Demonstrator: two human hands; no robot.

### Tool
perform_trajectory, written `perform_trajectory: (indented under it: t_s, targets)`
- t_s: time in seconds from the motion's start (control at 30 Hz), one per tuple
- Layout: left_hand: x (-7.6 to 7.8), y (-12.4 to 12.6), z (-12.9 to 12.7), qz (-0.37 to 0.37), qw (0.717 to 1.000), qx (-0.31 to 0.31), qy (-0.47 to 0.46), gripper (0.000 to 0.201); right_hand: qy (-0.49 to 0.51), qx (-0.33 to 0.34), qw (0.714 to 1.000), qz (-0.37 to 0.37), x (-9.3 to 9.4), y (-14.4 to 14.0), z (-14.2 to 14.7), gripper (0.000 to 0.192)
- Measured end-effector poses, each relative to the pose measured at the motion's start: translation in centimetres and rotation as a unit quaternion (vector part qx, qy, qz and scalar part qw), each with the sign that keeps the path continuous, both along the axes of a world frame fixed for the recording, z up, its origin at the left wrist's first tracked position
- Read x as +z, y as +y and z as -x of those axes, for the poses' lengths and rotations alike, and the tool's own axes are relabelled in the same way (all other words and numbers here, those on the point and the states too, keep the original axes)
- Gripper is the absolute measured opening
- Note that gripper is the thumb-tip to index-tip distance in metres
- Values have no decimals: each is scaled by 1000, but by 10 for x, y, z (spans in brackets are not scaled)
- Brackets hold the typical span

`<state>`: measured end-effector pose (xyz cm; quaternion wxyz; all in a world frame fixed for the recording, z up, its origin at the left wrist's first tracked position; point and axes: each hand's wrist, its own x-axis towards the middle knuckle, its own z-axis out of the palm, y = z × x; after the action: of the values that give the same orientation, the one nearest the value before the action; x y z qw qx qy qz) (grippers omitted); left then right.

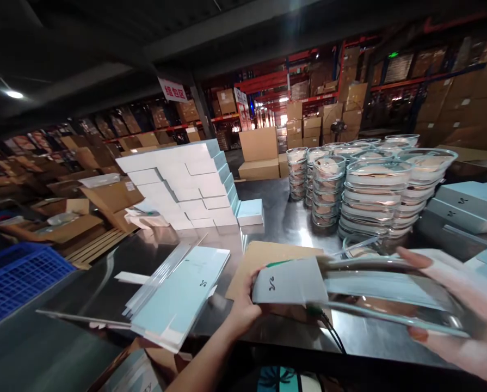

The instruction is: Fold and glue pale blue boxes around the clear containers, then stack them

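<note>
My left hand is wrapped around the left end of a pale blue-grey box with a black squiggle logo. At the box's right end is a clear glass dish, smeared by motion. My right hand grips the dish's far right end, thumb below and fingers above. Whether the dish is partly inside the box or only against it, I cannot tell. A brown cardboard sheet lies under the box on the metal table. Flat pale blue cartons lie to the left beside clear plastic strips.
Stacked glass dishes stand at the back right. A wall of white boxes rises at the back left, with one small box beside it. More pale blue boxes sit at the right. A blue crate stands off the table's left side.
</note>
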<state>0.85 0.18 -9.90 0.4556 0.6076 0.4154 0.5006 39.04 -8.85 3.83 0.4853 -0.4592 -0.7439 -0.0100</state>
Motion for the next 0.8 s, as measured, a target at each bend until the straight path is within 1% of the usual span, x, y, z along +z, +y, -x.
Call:
perform_trajectory:
  t_s: [0.07,0.13,0.2,0.23,0.3,0.33,0.4,0.43,0.47,0.53,0.6,0.67,0.7,0.73,0.77,0.8]
  targets:
    - [-13,-4,-5,24,999,-36,-31,88,-84,97,991,-30,16,13,30,76]
    - [-23,-7,-6,42,997,-51,-27,92,-171,170,969,-49,24,25,53,74]
    - [-29,-8,0,35,999,-35,10,94,-206,204,956,-41,20,35,64,68]
    - [-31,-9,4,28,999,-25,35,93,-194,204,959,-31,13,38,65,64]
    - [-35,-9,13,29,996,-18,84,87,-114,170,979,-15,-9,44,63,61]
    - [-38,-10,18,36,994,-18,99,84,-65,143,988,-10,-23,47,62,63]
    - [-42,-12,25,32,994,-16,103,84,8,101,995,2,-53,52,67,71]
    - [-43,-14,27,13,996,-5,92,85,26,100,995,10,-67,54,74,72]
    - [-42,-15,28,-19,997,14,75,87,34,115,993,21,-80,56,83,72]
    - [-36,-16,27,-104,992,47,51,83,43,167,984,50,-97,60,106,68]
    - [-24,-16,24,-181,981,52,53,70,83,217,968,99,-103,64,131,65]
    - [-15,-14,19,-227,971,53,52,59,168,225,945,167,-100,68,153,66]
    - [-13,-13,16,-237,968,71,38,58,215,211,932,203,-97,70,163,66]
    - [-13,-12,15,-243,965,102,17,59,254,188,920,233,-95,72,171,64]
    - [-15,-12,14,-247,960,134,-1,64,281,160,912,252,-93,75,178,61]
    - [-18,-11,14,-250,955,157,-6,70,296,131,911,254,-92,77,183,56]
